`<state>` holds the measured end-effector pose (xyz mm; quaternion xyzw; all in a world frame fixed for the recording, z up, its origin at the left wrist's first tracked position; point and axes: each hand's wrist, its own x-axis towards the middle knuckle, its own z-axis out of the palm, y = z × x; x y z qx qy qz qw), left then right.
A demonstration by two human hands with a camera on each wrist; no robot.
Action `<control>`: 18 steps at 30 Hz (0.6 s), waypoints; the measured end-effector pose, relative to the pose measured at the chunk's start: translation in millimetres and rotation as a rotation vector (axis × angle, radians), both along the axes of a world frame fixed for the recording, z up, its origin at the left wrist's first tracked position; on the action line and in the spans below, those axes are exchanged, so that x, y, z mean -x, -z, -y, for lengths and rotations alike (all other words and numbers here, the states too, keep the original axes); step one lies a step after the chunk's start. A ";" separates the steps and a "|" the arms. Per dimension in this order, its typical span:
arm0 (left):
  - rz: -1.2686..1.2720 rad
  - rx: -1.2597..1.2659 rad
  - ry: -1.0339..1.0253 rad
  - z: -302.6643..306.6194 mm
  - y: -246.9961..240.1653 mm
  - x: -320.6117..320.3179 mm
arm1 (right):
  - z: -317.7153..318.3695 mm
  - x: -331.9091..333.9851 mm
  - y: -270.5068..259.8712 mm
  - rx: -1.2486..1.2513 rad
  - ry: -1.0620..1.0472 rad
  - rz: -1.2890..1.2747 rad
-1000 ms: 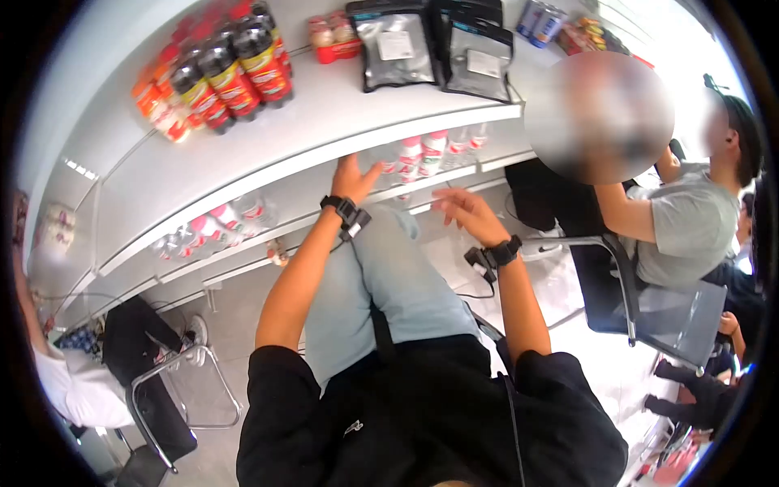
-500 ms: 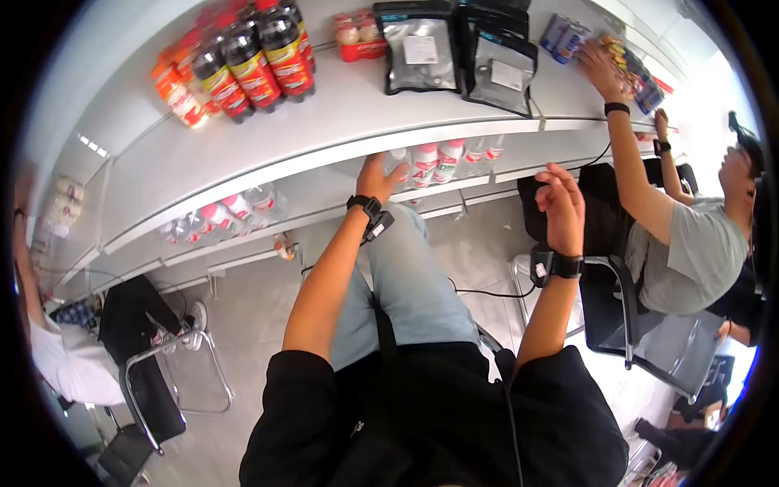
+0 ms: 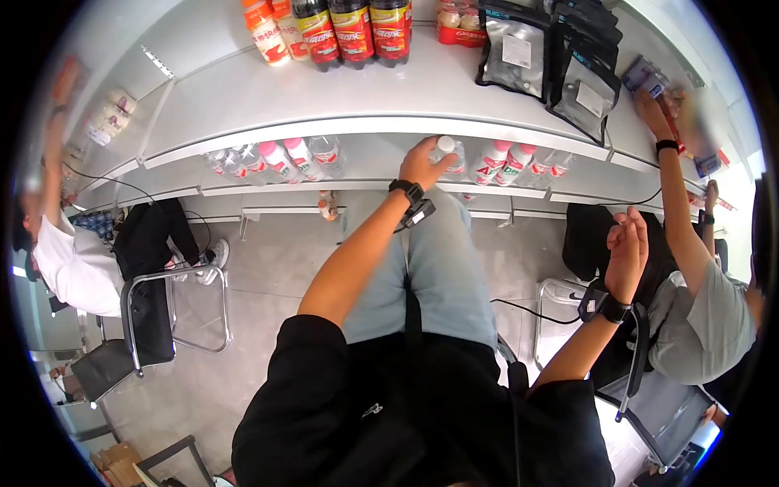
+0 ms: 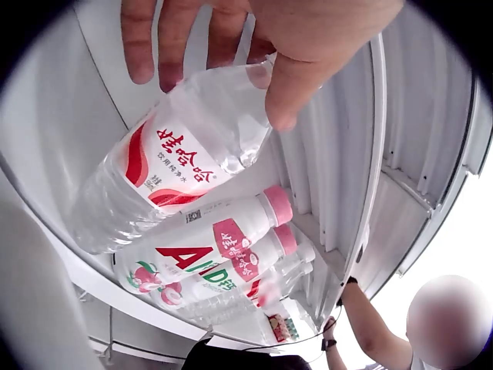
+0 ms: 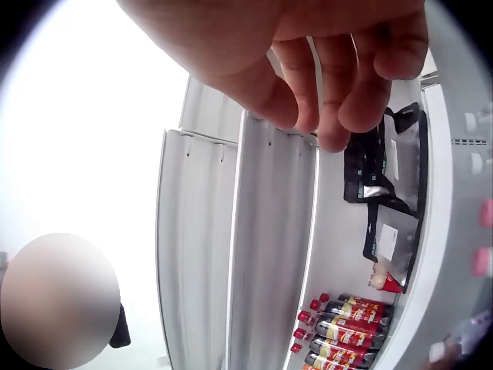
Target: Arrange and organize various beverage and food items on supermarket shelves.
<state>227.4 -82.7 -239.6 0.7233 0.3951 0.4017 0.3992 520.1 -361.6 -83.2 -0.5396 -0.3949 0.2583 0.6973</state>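
My left hand reaches onto the lower shelf and grips a clear water bottle near its top. Thumb and fingers lie on opposite sides of the bottle, and the palm hides its cap in the left wrist view. A red-and-white label with Chinese writing wraps the bottle. Beside it stand white bottles with pink caps. My right hand is raised in the air below the shelf edge in the head view, holding nothing, its fingers loosely bent.
Cola bottles, orange-capped bottles and black-edged pouches stand on the upper shelf. More bottles line the lower shelf at left. A person in a grey shirt sits at right, reaching onto the shelf; another is at left.
The head view has turned, so the shelves sit further right. My left hand has come onto the clear bottle from its place beside the bottles. My right hand has risen and moved to the right.
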 end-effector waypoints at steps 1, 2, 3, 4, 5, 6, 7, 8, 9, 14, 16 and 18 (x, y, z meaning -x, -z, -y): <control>0.022 0.020 -0.004 -0.8 1.9 2.1 | 0.8 -1.4 0.0 -0.016 0.006 -0.003; 0.040 0.044 -0.012 0.4 4.9 4.3 | 1.9 -1.5 1.1 -0.029 0.010 -0.008; 0.064 0.039 -0.032 0.1 5.3 5.3 | 0.7 0.9 1.6 -0.018 0.016 -0.011; 0.061 0.081 -0.027 2.0 5.7 8.7 | -1.1 4.6 0.6 -0.012 0.026 -0.012; 0.062 0.123 -0.021 5.8 5.4 13.9 | -1.0 7.0 -2.1 -0.006 0.036 -0.009; 0.069 0.154 -0.021 7.8 -1.7 17.5 | -2.7 7.4 -0.2 -0.036 0.001 0.000; 0.035 0.158 -0.011 9.4 -0.8 21.0 | -5.6 8.3 2.3 -0.032 -0.003 -0.002; 0.064 0.072 -0.008 13.3 0.3 23.8 | -6.5 10.2 4.4 -0.028 -0.011 -0.002; 0.058 0.056 0.022 17.9 -2.9 26.9 | -7.5 13.2 6.2 -0.003 -0.011 -0.017; -0.063 -0.190 0.149 37.2 -19.6 39.5 | -21.3 41.2 5.4 0.060 -0.124 0.022; -0.084 -0.248 0.173 52.9 -50.5 51.5 | -28.6 54.0 7.2 0.128 -0.124 0.023; -0.081 -0.351 0.290 66.7 -89.6 65.9 | -38.9 70.3 12.1 0.174 -0.157 0.077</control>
